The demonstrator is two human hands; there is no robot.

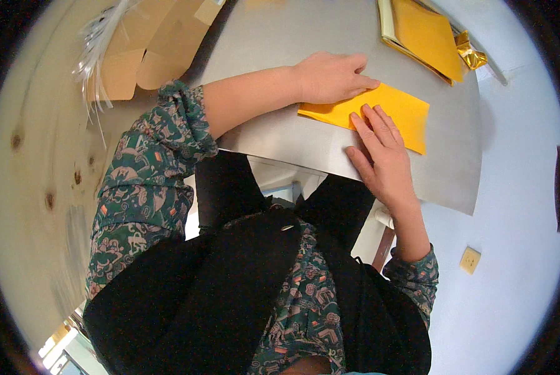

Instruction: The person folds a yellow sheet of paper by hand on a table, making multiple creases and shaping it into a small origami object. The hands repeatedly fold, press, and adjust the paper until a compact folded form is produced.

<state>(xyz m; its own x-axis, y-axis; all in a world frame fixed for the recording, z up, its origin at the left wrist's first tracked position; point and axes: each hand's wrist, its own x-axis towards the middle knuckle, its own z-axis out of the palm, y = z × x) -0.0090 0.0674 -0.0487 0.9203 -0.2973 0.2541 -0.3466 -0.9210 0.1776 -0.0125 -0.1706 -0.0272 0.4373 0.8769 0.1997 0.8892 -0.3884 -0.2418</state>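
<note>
A folded yellow sheet (411, 115), which looks like paper, lies at a slant near the front edge of the grey metal table. My left hand (331, 78) reaches across from the left and presses on the sheet's far edge with its thumb, which stands apart from a bent finger; its other fingers are partly hidden. On the sheet's middle rests my right hand (385, 147), open, with its fingers laid on the surface and the thumb spread to the side near the sheet's front edge. Neither hand lifts the sheet.
At the far right stands a stack of yellow sheets (420, 37), with a shiny gold foil piece (470, 51) beside it. An opened cardboard box (161, 50) with clear plastic strips (98, 53) is at the far left. The grey table (261, 137) ends just before my lap.
</note>
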